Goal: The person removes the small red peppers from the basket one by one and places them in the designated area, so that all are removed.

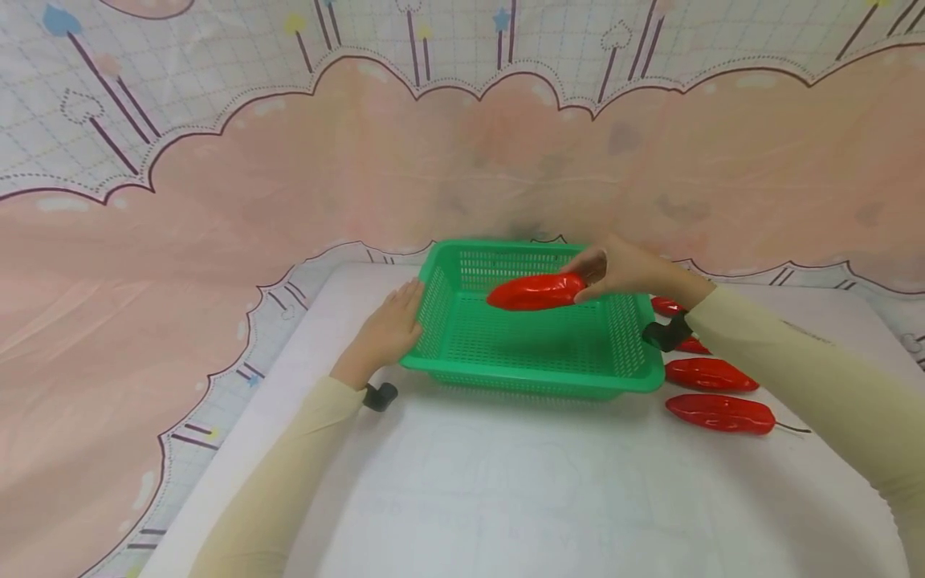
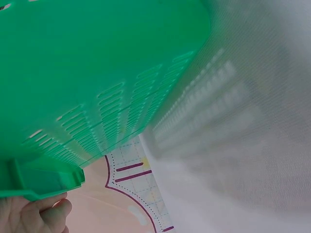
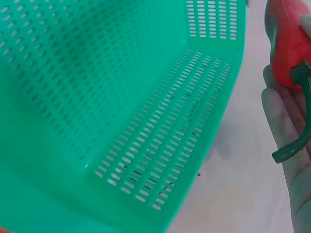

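A green plastic basket (image 1: 535,381) with slotted walls stands on the white table. My left hand (image 1: 390,325) holds its left rim; in the left wrist view, bent fingers of that hand (image 2: 41,216) show at the rim's edge. Over the basket's inside, my right hand (image 1: 617,269) grips a long red chili pepper (image 1: 535,292) near its stem end, with the tip to the left. Up close in the right wrist view, the pepper (image 3: 286,41) has a curved dark green stem (image 3: 296,143) lying across the fingers.
Several more red peppers lie on the table right of the basket, among them a near one (image 1: 723,413) with a thin stem and another (image 1: 708,374) behind it. My right forearm (image 1: 795,361) partly covers the farther ones. A patterned pink cloth (image 1: 433,168) hangs behind the table.
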Motion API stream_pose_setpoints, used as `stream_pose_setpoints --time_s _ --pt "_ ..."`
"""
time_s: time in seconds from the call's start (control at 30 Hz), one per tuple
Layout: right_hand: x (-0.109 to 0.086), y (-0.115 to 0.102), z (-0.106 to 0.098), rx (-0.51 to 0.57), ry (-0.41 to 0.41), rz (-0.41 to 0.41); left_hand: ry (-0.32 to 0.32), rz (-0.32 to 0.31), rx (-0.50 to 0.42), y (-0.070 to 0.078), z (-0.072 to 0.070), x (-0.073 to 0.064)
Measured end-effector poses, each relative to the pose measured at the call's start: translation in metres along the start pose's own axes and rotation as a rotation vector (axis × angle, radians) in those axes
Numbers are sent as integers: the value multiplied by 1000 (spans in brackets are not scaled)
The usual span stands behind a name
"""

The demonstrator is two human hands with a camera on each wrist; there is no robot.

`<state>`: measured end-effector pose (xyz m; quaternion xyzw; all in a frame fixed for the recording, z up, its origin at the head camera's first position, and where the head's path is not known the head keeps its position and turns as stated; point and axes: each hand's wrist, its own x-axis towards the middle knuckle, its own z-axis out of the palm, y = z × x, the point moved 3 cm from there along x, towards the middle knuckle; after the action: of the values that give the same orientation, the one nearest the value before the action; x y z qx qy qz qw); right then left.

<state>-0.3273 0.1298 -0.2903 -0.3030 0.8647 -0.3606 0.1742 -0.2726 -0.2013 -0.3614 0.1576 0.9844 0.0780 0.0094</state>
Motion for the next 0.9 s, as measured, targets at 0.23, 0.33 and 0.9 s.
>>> stream_pose_setpoints --time_s 0.23,0.33,0.9 --pt "-25 3 -5 13 11 -3 -2 -3 -6 0 0 0" --pt "-36 4 -9 -2 38 1 -3 -3 -5 0 0 0" --pt "-92 30 -22 -86 98 97 5 -1 -2 -1 2 1"
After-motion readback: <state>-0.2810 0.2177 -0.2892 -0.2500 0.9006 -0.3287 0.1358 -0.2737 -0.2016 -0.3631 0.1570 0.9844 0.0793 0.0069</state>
